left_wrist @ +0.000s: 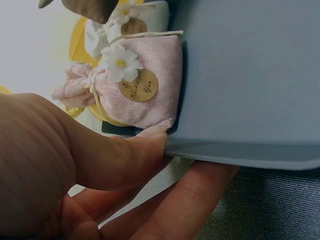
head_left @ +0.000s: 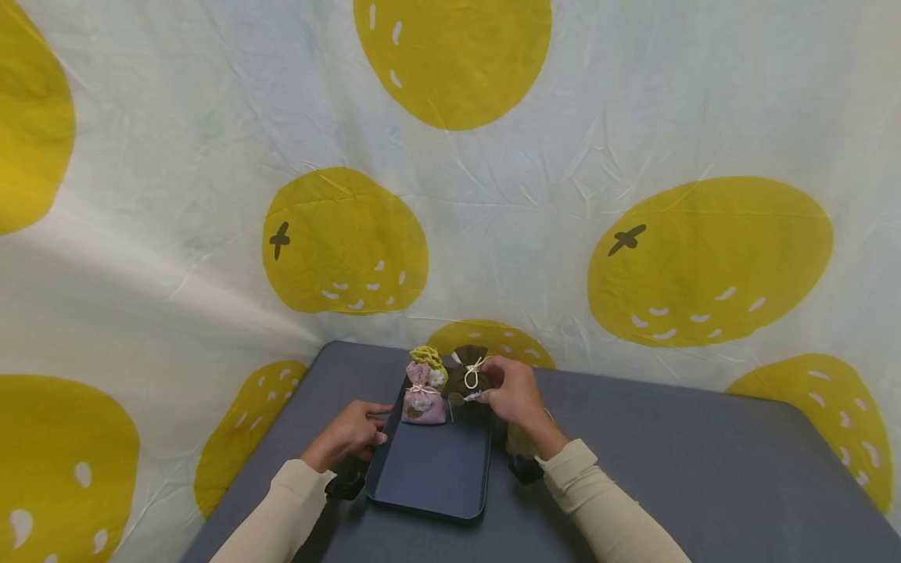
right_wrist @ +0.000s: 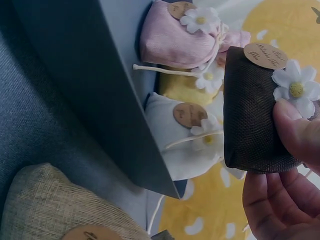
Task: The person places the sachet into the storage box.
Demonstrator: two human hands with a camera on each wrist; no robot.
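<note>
A dark brown drawstring pouch [head_left: 459, 381] with a white flower and a round tag [right_wrist: 265, 55] is gripped in my right hand [head_left: 517, 395], raised over the far right part of a dark grey tray [head_left: 432, 473]. My left hand [head_left: 355, 428] pinches the tray's left rim, thumb inside and fingers outside and below. Close to that thumb, a pink pouch [left_wrist: 142, 82] sits in the tray. Behind it stands a yellow pouch [head_left: 429, 360]. In the right wrist view, a white pouch [right_wrist: 172, 135] lies in the tray beside the yellow one, partly behind the brown pouch.
Outside the tray's right side, a tan woven pouch [right_wrist: 60, 200] stands on the grey table [head_left: 669, 461], partly hidden by my right forearm in the head view. A white cloth [head_left: 507, 258] printed with large yellow fruit hangs behind the table and along its left.
</note>
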